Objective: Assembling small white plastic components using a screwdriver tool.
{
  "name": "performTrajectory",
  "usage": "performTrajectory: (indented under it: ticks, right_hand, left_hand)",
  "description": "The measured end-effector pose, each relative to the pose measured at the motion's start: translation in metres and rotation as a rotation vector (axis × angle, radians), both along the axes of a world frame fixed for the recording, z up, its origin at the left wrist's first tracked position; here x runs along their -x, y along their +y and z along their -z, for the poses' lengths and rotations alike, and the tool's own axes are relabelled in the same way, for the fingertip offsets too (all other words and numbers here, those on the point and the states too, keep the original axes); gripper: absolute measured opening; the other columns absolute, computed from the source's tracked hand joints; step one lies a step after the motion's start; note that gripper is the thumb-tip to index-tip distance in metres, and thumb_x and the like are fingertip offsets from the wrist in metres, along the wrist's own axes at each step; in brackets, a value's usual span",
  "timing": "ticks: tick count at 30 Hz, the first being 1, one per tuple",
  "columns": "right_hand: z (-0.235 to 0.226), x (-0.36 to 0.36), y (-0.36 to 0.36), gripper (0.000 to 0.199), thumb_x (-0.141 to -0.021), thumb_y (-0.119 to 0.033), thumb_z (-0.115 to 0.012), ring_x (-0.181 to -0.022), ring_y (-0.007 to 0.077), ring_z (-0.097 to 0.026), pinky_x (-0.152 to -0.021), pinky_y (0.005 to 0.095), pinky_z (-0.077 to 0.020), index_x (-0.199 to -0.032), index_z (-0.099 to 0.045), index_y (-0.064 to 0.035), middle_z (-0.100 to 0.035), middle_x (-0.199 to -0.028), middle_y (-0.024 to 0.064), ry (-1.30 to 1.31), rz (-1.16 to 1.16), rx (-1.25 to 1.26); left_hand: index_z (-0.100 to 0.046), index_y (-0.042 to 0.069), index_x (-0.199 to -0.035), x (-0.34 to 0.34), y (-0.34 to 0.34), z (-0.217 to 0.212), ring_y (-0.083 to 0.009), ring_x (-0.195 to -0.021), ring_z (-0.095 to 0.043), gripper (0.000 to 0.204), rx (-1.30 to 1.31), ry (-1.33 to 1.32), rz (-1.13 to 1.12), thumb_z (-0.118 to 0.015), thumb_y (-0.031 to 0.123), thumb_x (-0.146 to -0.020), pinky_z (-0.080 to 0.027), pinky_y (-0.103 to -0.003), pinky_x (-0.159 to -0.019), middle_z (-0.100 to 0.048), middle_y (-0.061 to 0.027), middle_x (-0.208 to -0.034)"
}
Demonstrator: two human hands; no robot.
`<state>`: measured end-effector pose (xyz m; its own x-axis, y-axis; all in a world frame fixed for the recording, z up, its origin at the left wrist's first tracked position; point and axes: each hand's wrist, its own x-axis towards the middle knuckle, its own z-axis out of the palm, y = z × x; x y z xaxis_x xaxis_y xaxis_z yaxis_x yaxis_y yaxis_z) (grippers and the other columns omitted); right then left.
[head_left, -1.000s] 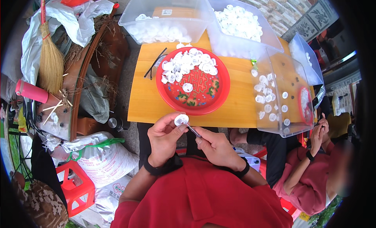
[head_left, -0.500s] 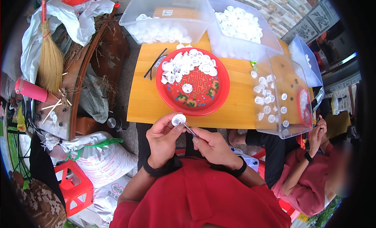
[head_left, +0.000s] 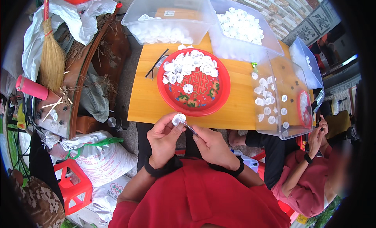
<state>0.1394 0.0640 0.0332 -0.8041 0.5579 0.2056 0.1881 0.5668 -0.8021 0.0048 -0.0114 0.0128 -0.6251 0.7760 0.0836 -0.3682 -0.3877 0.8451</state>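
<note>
Between the thumb and fingers of my left hand (head_left: 163,143) is a small round white plastic part (head_left: 179,118), held just off the table's near edge. My right hand (head_left: 214,145) is closed around a slim metal tool (head_left: 190,128), whose tip meets the white part. Whether it is tweezers or another tool I cannot make out. Beyond my hands, a round red tray (head_left: 224,89) bears a heap of similar white parts (head_left: 188,62) at its far side. One single white part (head_left: 188,88) lies apart from the heap, near the tray's middle.
Clear plastic bins (head_left: 172,16) with white parts line the table's (head_left: 145,104) far side. Another clear bin (head_left: 288,126) with scattered parts stands at right, beside a seated person's hands (head_left: 318,138). Dark sticks (head_left: 157,63) lie left of the tray. Sacks (head_left: 105,151) and a red stool (head_left: 76,187) stand left.
Both hands stay almost in place. The tool has turned slightly against the white part. The whole view has shifted a little.
</note>
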Motion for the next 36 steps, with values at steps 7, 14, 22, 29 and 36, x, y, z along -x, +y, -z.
performTrajectory:
  ticks: [7,14,22,29,36]
  right_hand:
    - [-0.013,0.007,0.0,0.033,-0.081,-0.002,-0.054,-0.073,0.0348,-0.059,-0.061,0.0374,-0.0468,-0.114,-0.051,0.0003,-0.057,-0.082,0.0191,-0.043,-0.027,0.398]
    - [-0.018,0.003,0.013,0.032,-0.082,-0.007,-0.054,-0.07,0.0335,-0.059,-0.06,0.0412,-0.0458,-0.112,-0.051,0.0009,-0.058,-0.08,0.0175,-0.146,-0.066,-0.102]
    - [-0.03,0.008,0.014,0.049,-0.081,-0.006,-0.054,-0.069,0.0313,-0.059,-0.059,0.0396,-0.0467,-0.128,-0.042,-0.0038,-0.059,-0.078,0.0142,-0.24,-0.036,-0.139]
    - [-0.017,0.008,0.022,0.057,-0.081,0.002,-0.051,-0.071,0.0213,-0.058,-0.066,0.0304,-0.0466,-0.135,-0.037,-0.0107,-0.06,-0.083,0.0101,-0.075,-0.141,0.134]
    - [-0.016,0.006,0.027,0.05,-0.088,0.0,-0.044,-0.061,0.0066,-0.038,-0.059,0.0201,-0.0396,-0.135,-0.036,-0.0118,-0.049,-0.073,-0.0031,-0.057,-0.201,0.653]
  left_hand:
    - [-0.055,-0.005,-0.109,0.002,-0.002,0.002,-0.0132,-0.084,-0.059,0.028,-0.022,-0.083,0.038,-0.057,-0.009,-0.081,-0.052,-0.026,-0.073,-0.061,-0.0099,-0.097]
    - [-0.055,-0.006,-0.109,0.006,-0.003,0.0,-0.015,-0.086,-0.06,0.027,0.027,-0.053,0.101,-0.055,-0.009,-0.082,-0.052,-0.027,-0.074,-0.061,-0.0109,-0.099]
    - [-0.054,-0.007,-0.109,0.007,-0.003,-0.001,-0.0163,-0.086,-0.061,0.027,0.022,-0.039,0.111,-0.055,-0.009,-0.082,-0.053,-0.028,-0.073,-0.061,-0.012,-0.099]
    - [-0.055,-0.007,-0.108,0.006,-0.002,0.001,-0.0179,-0.085,-0.062,0.026,-0.001,-0.103,0.099,-0.055,-0.009,-0.082,-0.053,-0.029,-0.072,-0.062,-0.0137,-0.097]
    - [-0.055,-0.007,-0.108,0.007,-0.003,0.003,-0.0208,-0.082,-0.062,0.028,-0.022,-0.118,0.085,-0.054,-0.011,-0.08,-0.052,-0.03,-0.071,-0.062,-0.0161,-0.098]
